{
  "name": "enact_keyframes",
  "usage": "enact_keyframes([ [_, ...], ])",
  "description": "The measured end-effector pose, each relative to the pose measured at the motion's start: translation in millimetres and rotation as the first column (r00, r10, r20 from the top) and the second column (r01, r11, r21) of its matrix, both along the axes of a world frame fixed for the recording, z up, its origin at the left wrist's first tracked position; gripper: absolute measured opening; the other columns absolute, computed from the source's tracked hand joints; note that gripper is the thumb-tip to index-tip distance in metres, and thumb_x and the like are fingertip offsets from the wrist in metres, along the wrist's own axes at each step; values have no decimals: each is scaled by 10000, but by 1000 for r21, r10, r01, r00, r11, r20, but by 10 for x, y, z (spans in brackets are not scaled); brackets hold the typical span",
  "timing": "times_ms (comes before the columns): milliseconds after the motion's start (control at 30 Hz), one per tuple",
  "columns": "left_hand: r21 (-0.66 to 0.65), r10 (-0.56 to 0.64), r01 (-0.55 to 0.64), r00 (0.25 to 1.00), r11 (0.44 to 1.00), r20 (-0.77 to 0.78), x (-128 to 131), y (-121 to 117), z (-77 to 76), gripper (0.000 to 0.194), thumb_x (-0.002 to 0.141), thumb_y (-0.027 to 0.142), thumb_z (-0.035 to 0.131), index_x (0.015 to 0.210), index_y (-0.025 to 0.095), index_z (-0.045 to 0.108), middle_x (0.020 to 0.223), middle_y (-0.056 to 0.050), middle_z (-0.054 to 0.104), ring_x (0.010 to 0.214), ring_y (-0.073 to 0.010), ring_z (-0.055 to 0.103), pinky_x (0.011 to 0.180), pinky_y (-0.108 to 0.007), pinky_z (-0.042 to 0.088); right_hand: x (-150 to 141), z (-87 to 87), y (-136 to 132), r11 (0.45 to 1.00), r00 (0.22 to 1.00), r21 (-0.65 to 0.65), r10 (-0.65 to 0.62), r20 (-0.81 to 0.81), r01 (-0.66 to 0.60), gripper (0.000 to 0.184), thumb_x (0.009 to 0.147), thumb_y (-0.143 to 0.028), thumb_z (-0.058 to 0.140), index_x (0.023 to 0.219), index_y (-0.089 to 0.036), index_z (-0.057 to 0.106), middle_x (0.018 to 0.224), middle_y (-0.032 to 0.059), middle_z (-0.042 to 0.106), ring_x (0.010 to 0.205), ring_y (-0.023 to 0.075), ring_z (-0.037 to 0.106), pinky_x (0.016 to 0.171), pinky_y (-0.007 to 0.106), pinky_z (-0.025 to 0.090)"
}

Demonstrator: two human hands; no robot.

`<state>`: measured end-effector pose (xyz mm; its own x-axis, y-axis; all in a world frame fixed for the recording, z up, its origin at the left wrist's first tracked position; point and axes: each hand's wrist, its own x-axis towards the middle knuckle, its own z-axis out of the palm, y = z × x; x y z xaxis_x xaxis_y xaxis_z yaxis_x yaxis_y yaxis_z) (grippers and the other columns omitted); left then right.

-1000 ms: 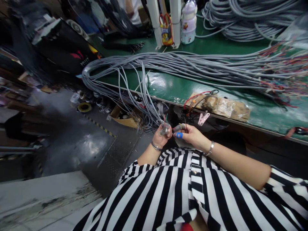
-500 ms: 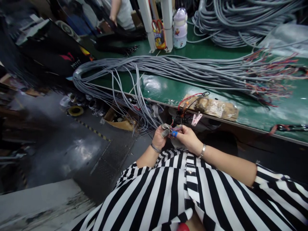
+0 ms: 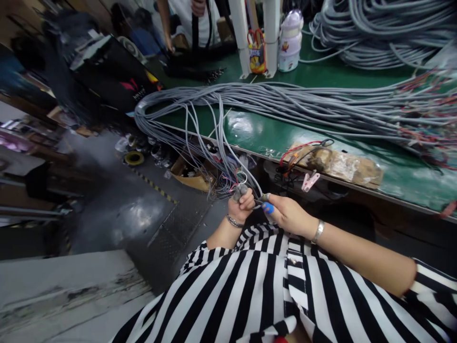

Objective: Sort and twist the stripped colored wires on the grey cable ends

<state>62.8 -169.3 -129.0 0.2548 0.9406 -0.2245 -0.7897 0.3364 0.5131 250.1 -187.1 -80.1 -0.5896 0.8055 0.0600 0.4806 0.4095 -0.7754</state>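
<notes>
The right grip is narrow, its blue-wrapped thumb and forefinger pinching grey cable. The left grip, just beside it, is curled tightly around cable too; the exact contact is hidden behind the fingers. The cable drops to the grips from the far side, with coloured wires fanning out just beyond the left grip; whether they belong to the held length cannot be told. For sound handling, keep the left grip firm as the anchor, work with the right thumb and forefinger close to it, and avoid pulling on the thin wires, which would probably bend or tangle easily. Beyond and left of the left grip, below the worktop, a box contains small pale pieces, too dark to identify. Farther ahead of both grips, a packet has red loops at its mouth; the bottle to its right hides its contents.
</notes>
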Motion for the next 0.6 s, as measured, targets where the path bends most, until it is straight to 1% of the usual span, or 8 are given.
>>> enact_keyframes([
  [67,-16,1,-1,999,1000,-33,13,-27,-6,443,898,299,552,528,155,357,465,79,224,319,-17,146,341,-171,170,-48,26,53,999,1000,45,-30,-2,30,298,962,-348,346,738,-197,469,708,39,538,624,152,477,617,276,353],
  [167,0,-1,1,999,1000,-53,47,-40,-4,438,885,330,572,539,156,368,447,85,232,309,-16,140,336,-163,154,-133,31,99,993,996,84,-87,5,87,308,954,-342,379,694,-197,460,703,39,537,631,150,478,622,272,349],
  [233,8,-29,30,998,1000,-59,60,-36,-5,454,862,346,600,527,153,361,433,85,256,301,-9,143,330,-154,156,-176,27,113,990,994,95,-108,26,105,316,949,-350,397,684,-195,471,696,39,541,629,149,478,615,272,338],
  [367,-42,-95,91,992,995,-88,65,-22,-30,517,824,417,643,502,149,339,415,84,277,289,-2,169,324,-144,183,-208,41,123,990,988,62,-133,78,128,333,942,-371,423,677,-188,507,686,37,560,622,146,490,598,265,321],
  [500,-79,-134,128,988,989,-78,74,-19,-46,460,811,438,648,535,142,430,392,90,264,281,-5,189,317,-132,181,-205,81,134,988,980,30,-152,128,149,329,936,-379,439,699,-183,555,699,44,593,626,147,512,588,260,316],
  [600,-120,-135,127,989,985,-66,89,-19,-31,415,823,431,629,570,136,485,379,94,257,270,-10,188,310,-130,177,-203,84,140,989,983,17,-147,113,146,323,936,-374,440,721,-179,580,719,52,614,636,149,531,595,257,330],
])
